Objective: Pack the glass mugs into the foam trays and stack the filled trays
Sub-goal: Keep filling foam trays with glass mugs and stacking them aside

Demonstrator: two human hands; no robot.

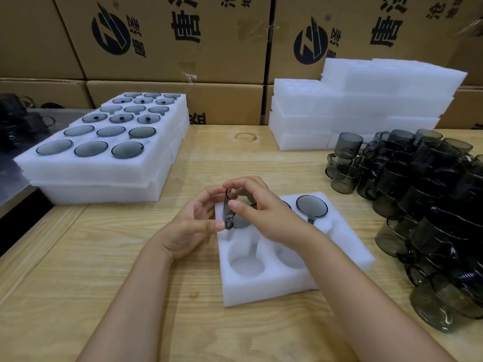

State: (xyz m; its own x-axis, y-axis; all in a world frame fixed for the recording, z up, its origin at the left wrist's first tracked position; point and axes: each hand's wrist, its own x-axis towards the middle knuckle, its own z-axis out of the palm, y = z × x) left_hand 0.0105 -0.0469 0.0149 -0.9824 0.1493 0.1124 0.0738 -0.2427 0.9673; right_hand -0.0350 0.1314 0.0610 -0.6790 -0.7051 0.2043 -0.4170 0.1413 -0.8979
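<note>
A white foam tray (266, 286) lies on the wooden table in front of me. A smoky glass mug (311, 206) sits in its far right hole, and the near holes hold nothing. Both hands are at the tray's far left hole, where another dark glass mug (236, 222) is partly sunk in. My left hand (194, 226) pinches the mug's handle between thumb and finger. My right hand (257, 205) curls over the mug's rim from the right. My right hand hides the tray's far middle hole.
Filled foam trays (104, 152) are stacked at the left. Foam trays without mugs (352, 108) are piled at the back right. A heap of several loose dark mugs (423, 194) covers the table's right side. Cardboard boxes (167, 37) form a wall behind.
</note>
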